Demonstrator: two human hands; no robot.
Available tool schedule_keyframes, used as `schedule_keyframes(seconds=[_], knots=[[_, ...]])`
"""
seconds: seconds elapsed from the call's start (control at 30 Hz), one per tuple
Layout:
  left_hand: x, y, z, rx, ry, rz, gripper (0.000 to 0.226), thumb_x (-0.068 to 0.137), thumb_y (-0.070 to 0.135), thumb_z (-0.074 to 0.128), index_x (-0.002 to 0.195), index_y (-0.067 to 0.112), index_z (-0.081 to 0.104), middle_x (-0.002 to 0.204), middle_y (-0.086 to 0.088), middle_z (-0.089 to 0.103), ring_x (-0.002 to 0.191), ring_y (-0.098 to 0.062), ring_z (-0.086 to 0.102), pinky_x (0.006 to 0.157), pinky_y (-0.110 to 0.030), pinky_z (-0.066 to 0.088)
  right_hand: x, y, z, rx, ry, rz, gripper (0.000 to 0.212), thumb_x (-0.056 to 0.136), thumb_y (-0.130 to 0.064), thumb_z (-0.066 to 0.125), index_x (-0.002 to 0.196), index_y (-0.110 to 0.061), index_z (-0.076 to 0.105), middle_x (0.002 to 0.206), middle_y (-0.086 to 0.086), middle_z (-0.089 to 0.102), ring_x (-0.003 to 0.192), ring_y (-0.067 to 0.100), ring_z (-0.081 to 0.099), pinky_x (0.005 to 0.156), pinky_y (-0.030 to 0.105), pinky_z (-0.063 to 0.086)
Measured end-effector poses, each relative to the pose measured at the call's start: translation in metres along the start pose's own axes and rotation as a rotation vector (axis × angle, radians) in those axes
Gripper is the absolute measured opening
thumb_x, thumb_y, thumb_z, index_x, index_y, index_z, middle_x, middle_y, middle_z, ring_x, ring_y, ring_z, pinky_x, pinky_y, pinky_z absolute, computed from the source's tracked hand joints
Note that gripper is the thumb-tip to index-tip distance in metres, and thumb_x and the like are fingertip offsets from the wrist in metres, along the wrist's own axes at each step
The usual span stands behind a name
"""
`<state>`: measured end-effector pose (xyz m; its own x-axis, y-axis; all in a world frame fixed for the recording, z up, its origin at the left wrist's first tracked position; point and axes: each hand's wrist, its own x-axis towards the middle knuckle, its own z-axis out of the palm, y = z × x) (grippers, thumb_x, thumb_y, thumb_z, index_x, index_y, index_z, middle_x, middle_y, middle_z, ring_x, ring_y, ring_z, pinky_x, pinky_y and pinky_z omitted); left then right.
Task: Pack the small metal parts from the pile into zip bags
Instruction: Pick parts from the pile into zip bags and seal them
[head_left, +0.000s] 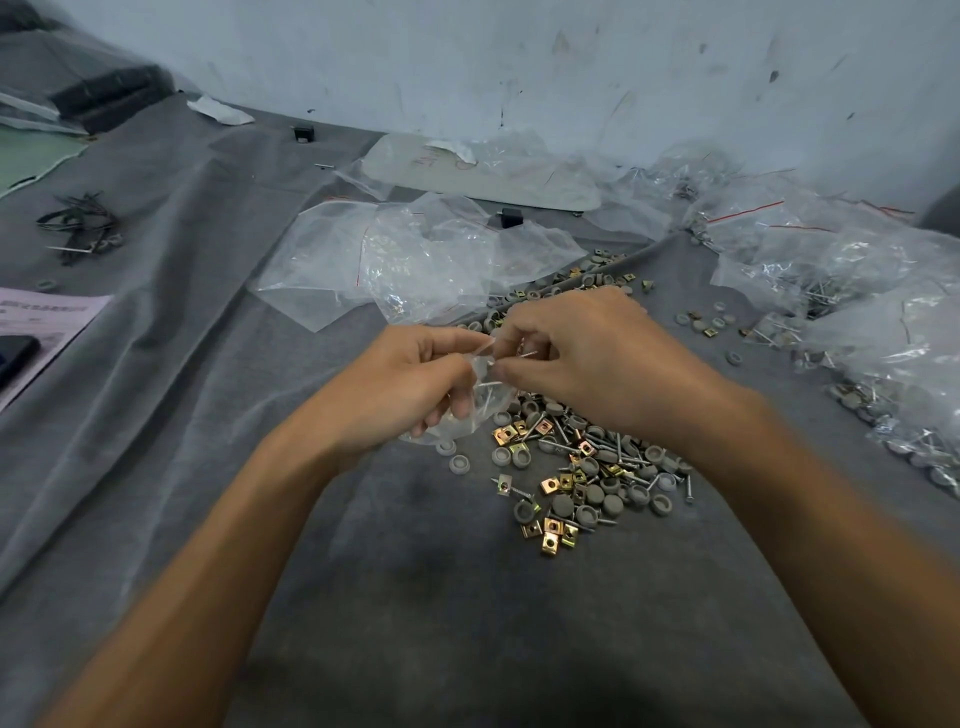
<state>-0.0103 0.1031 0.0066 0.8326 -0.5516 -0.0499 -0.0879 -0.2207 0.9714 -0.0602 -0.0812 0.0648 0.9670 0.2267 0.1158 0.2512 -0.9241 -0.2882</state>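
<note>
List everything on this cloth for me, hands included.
small zip bag: one, clear, between both hands
pile of parts: one; grey caps, brass clips, silver screws; under right hand
empty bags: several, clear, behind the hands
filled bags: many, clear, far right
cable ties: one bunch, black, far left
paper: one, pale, left edge
cloth: one, grey, covering the surface
left hand: grips the small zip bag
right hand: pinches a screw at its mouth
</note>
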Motion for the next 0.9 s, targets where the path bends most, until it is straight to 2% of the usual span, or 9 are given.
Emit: schedule_keyframes(seconds=[0.13,0.27,0.37,0.43,0.53,0.6,0.67,0.73,0.9], knots=[[0.000,0.002,-0.001,-0.035,0.023,0.002,0.043,0.091,0.002,0.048,0.114,0.033,0.069,0.059,-0.002,0.060,0.044,-0.007,0.043,0.042,-0.019,0.037,0.002,0.002,0.000,0.014,0.033,-0.018,0.013,0.095,-0.039,0.068,0.103,-0.032,0.075,0.076,-0.018,0.065,0.074,-0.001,0.055,0.075,0.031,0.045],[0.001,0.003,-0.003,-0.095,0.068,-0.003,0.039,0.092,0.001,0.048,0.112,0.027,0.069,0.056,-0.002,0.058,0.044,-0.009,0.043,0.040,-0.021,0.036,-0.001,0.004,-0.001,0.176,0.039,-0.034,0.014,0.094,-0.032,0.070,0.108,-0.033,0.075,0.084,-0.018,0.069,0.082,-0.002,0.064,0.077,0.023,0.053],[0.002,0.002,-0.006,-0.138,0.103,-0.013,0.039,0.092,0.001,0.047,0.116,0.022,0.070,0.056,-0.002,0.056,0.044,-0.011,0.041,0.041,-0.022,0.033,-0.004,0.018,-0.006,0.261,0.094,0.016,0.008,0.094,-0.032,0.070,0.102,-0.035,0.073,0.088,-0.019,0.070,0.085,-0.005,0.064,0.075,0.020,0.053],[0.002,0.003,-0.008,-0.147,0.116,-0.009,0.039,0.093,0.002,0.047,0.114,0.023,0.071,0.057,-0.001,0.056,0.045,-0.011,0.041,0.041,-0.023,0.033,-0.007,0.032,-0.006,0.235,0.077,0.061,0.004,0.094,-0.035,0.070,0.098,-0.036,0.072,0.089,-0.020,0.069,0.084,-0.008,0.063,0.073,0.018,0.051],[0.001,0.004,-0.009,-0.154,0.117,-0.004,0.038,0.093,0.002,0.047,0.114,0.023,0.071,0.057,-0.001,0.055,0.045,-0.011,0.041,0.041,-0.023,0.033,-0.014,0.046,0.005,0.078,-0.062,0.098,0.004,0.094,-0.037,0.069,0.093,-0.034,0.072,0.082,-0.021,0.067,0.079,-0.012,0.060,0.063,0.008,0.040],[0.002,0.004,-0.008,-0.157,0.114,-0.001,0.039,0.093,0.001,0.047,0.114,0.023,0.070,0.057,-0.002,0.055,0.046,-0.011,0.041,0.041,-0.023,0.034,-0.018,0.052,0.018,-0.017,-0.178,0.112,0.005,0.095,-0.038,0.068,0.092,-0.034,0.071,0.079,-0.021,0.063,0.074,-0.006,0.060,0.061,0.011,0.038],[0.002,0.003,-0.008,-0.156,0.112,0.000,0.039,0.092,0.000,0.047,0.114,0.023,0.070,0.057,-0.002,0.055,0.046,-0.011,0.041,0.041,-0.022,0.034,-0.020,0.055,0.029,-0.069,-0.259,0.137,0.006,0.093,-0.040,0.069,0.091,-0.034,0.069,0.080,-0.020,0.061,0.077,-0.001,0.058,0.067,0.026,0.046],[0.002,0.003,-0.008,-0.160,0.107,-0.001,0.040,0.092,0.000,0.047,0.115,0.023,0.069,0.057,-0.002,0.055,0.046,-0.011,0.041,0.040,-0.021,0.034,-0.021,0.058,0.036,-0.126,-0.292,0.164,0.009,0.092,-0.042,0.070,0.090,-0.034,0.067,0.082,-0.018,0.060,0.083,0.007,0.059,0.075,0.034,0.052],[0.004,0.000,-0.009,-0.166,0.094,-0.001,0.040,0.092,0.001,0.047,0.117,0.023,0.069,0.058,-0.002,0.056,0.046,-0.010,0.042,0.039,-0.021,0.035,-0.024,0.059,0.042,-0.256,-0.297,0.195,0.018,0.092,-0.045,0.069,0.100,-0.031,0.063,0.099,-0.011,0.056,0.097,0.018,0.058,0.078,0.036,0.051]])
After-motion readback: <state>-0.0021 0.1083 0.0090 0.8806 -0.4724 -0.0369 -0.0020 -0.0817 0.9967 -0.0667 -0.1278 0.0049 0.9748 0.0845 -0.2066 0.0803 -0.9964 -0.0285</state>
